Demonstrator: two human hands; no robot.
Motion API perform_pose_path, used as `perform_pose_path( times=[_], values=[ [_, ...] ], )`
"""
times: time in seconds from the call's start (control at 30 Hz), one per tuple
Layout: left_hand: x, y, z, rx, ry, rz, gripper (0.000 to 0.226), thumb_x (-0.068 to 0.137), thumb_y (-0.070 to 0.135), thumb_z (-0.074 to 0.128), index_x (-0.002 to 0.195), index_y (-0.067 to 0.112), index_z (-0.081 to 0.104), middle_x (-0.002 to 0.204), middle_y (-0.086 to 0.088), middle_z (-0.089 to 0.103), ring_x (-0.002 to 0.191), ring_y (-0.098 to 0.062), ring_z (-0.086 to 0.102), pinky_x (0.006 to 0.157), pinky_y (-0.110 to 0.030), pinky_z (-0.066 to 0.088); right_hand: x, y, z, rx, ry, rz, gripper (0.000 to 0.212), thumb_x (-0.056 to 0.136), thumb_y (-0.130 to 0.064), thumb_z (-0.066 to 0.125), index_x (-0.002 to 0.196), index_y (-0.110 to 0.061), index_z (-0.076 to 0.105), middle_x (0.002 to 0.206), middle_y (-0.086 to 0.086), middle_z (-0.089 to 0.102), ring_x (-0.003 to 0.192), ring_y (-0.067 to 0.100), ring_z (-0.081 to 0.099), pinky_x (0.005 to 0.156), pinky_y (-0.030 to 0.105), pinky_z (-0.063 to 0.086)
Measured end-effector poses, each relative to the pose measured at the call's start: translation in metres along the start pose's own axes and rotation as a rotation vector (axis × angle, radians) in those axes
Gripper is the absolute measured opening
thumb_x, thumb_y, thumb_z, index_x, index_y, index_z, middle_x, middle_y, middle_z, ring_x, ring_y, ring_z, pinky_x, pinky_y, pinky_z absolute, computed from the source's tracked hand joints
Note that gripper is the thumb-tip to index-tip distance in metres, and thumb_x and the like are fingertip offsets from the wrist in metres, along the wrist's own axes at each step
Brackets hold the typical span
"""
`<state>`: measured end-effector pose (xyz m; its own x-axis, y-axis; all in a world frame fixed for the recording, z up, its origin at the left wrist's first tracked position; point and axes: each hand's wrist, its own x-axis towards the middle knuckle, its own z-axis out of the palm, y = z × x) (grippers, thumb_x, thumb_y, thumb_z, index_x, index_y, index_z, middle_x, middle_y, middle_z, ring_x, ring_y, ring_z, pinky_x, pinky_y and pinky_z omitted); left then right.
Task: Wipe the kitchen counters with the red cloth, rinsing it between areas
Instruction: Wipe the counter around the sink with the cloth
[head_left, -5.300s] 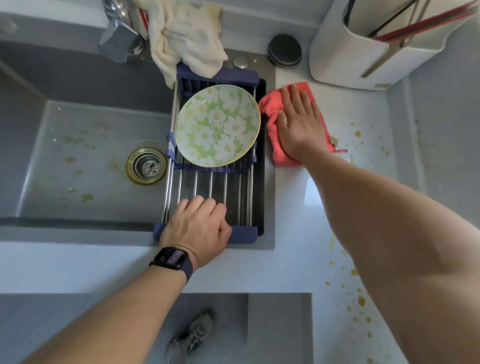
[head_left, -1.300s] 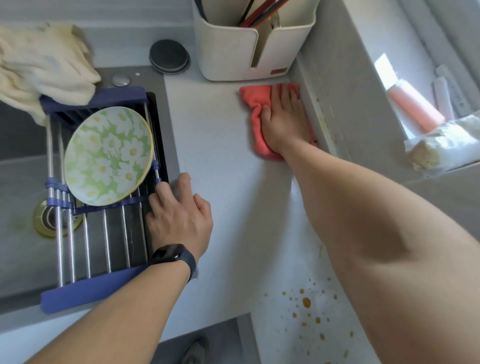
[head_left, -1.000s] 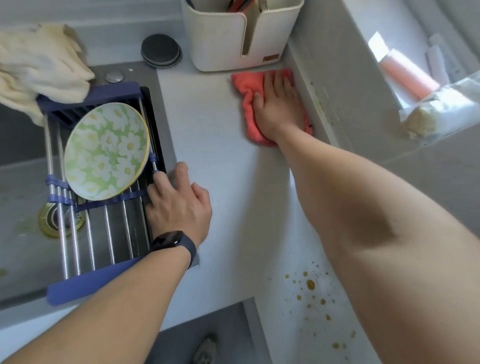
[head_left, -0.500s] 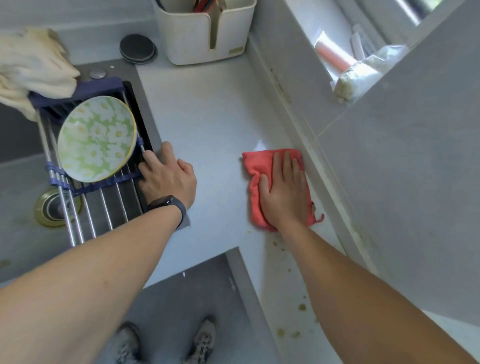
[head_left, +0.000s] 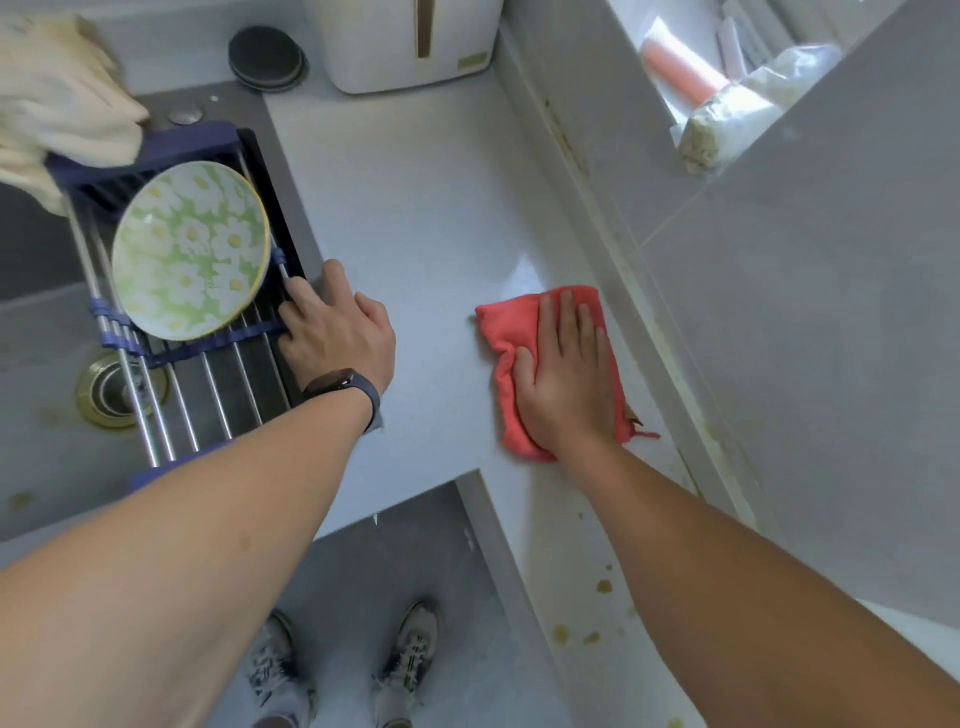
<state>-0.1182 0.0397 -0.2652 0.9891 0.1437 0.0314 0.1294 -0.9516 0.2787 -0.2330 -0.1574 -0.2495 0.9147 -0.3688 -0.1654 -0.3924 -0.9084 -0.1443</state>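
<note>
The red cloth (head_left: 511, 332) lies folded on the white counter (head_left: 426, 208), close to the grey wall on the right. My right hand (head_left: 563, 379) presses flat on the cloth, fingers spread and pointing away from me. My left hand (head_left: 337, 332) rests on the right edge of the blue-framed drying rack (head_left: 208, 364) over the sink (head_left: 47, 447), fingers on its bars. Yellow-brown spots (head_left: 602, 587) dot the counter strip nearer to me, under my right forearm.
A green flowered plate (head_left: 189, 249) lies on the rack. A cream cloth (head_left: 62, 98) hangs at the far left. A white holder (head_left: 410, 41) and a dark round lid (head_left: 267, 57) stand at the back. A ledge on the right holds a pink tube (head_left: 680, 67) and a plastic bag (head_left: 727, 124).
My right hand has dragged the red cloth from the back corner by the white holder toward me along the wall. My left hand stays on the rack edge.
</note>
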Motion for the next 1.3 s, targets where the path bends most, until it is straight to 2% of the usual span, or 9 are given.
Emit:
perform_pose_path(
  times=[0.17,0.33,0.47,0.6,0.73,0.9,1.07,1.2,1.3],
  values=[
    [0.002,0.000,-0.001,0.029,-0.016,0.003,0.040,0.094,0.030,0.040,0.131,0.016,0.045,0.117,-0.019,0.048,0.094,-0.039,0.053,0.064,-0.046,0.045,0.069,-0.020,-0.009,0.016,0.003,-0.083,0.072,0.101,-0.044,0.025,0.164,-0.011,0.017,0.172,0.014,0.015,0.159,0.031,0.012,0.129,0.046,0.009],
    [0.003,-0.001,0.003,0.059,-0.004,0.009,0.042,0.094,0.030,0.042,0.133,0.016,0.046,0.116,-0.019,0.048,0.093,-0.038,0.053,0.063,-0.045,0.044,0.149,-0.046,-0.020,-0.003,0.008,-0.183,0.069,0.103,-0.044,0.024,0.165,-0.013,0.016,0.172,0.010,0.014,0.159,0.030,0.012,0.129,0.043,0.008],
    [0.007,0.000,0.003,0.073,0.006,0.016,0.043,0.094,0.031,0.041,0.134,0.016,0.047,0.115,-0.017,0.047,0.091,-0.037,0.053,0.061,-0.042,0.040,0.208,-0.075,-0.027,0.005,0.026,-0.178,0.068,0.105,-0.043,0.019,0.165,-0.012,0.012,0.173,0.010,0.012,0.159,0.029,0.009,0.129,0.043,0.006],
    [0.007,-0.003,0.006,0.092,-0.006,0.019,0.045,0.093,0.033,0.041,0.135,0.018,0.047,0.117,-0.017,0.048,0.093,-0.037,0.054,0.061,-0.042,0.037,0.222,-0.083,-0.022,-0.004,0.051,-0.170,0.069,0.105,-0.043,0.015,0.165,-0.010,0.011,0.172,0.012,0.012,0.159,0.030,0.009,0.129,0.044,0.005],
    [0.007,-0.003,0.005,0.061,-0.016,0.008,0.047,0.092,0.034,0.040,0.136,0.019,0.048,0.121,-0.017,0.048,0.097,-0.039,0.054,0.064,-0.045,0.043,0.192,-0.077,-0.020,-0.007,0.049,-0.189,0.070,0.105,-0.045,0.016,0.165,-0.009,0.014,0.172,0.011,0.014,0.159,0.030,0.011,0.129,0.044,0.007],
    [0.009,-0.003,0.003,0.028,-0.025,-0.008,0.049,0.092,0.035,0.037,0.138,0.020,0.047,0.127,-0.018,0.048,0.106,-0.039,0.054,0.069,-0.050,0.052,0.107,-0.075,-0.005,0.004,0.073,-0.189,0.069,0.105,-0.046,0.021,0.164,-0.011,0.022,0.171,0.012,0.019,0.158,0.031,0.016,0.129,0.045,0.010],
    [0.007,-0.002,0.002,0.026,-0.023,0.003,0.048,0.093,0.036,0.034,0.137,0.020,0.046,0.132,-0.018,0.047,0.109,-0.039,0.054,0.070,-0.050,0.050,0.018,-0.069,0.009,0.061,0.058,-0.169,0.067,0.107,-0.046,0.023,0.164,-0.012,0.019,0.172,0.011,0.014,0.159,0.028,0.011,0.129,0.045,0.007],
    [0.007,-0.002,-0.001,0.023,-0.028,-0.001,0.048,0.093,0.037,0.034,0.136,0.020,0.046,0.133,-0.018,0.047,0.111,-0.039,0.054,0.070,-0.051,0.051,-0.033,-0.033,0.014,0.047,0.061,-0.266,0.063,0.108,-0.045,0.028,0.163,-0.015,0.026,0.171,0.009,0.019,0.159,0.027,0.015,0.129,0.044,0.009],
    [0.005,-0.002,-0.003,0.021,-0.034,0.003,0.048,0.093,0.037,0.033,0.137,0.020,0.045,0.134,-0.018,0.047,0.111,-0.038,0.054,0.070,-0.052,0.052,-0.033,0.006,0.006,0.063,0.069,-0.182,0.061,0.109,-0.043,0.028,0.164,-0.018,0.025,0.171,0.007,0.020,0.159,0.027,0.014,0.130,0.043,0.007]
  ],
)
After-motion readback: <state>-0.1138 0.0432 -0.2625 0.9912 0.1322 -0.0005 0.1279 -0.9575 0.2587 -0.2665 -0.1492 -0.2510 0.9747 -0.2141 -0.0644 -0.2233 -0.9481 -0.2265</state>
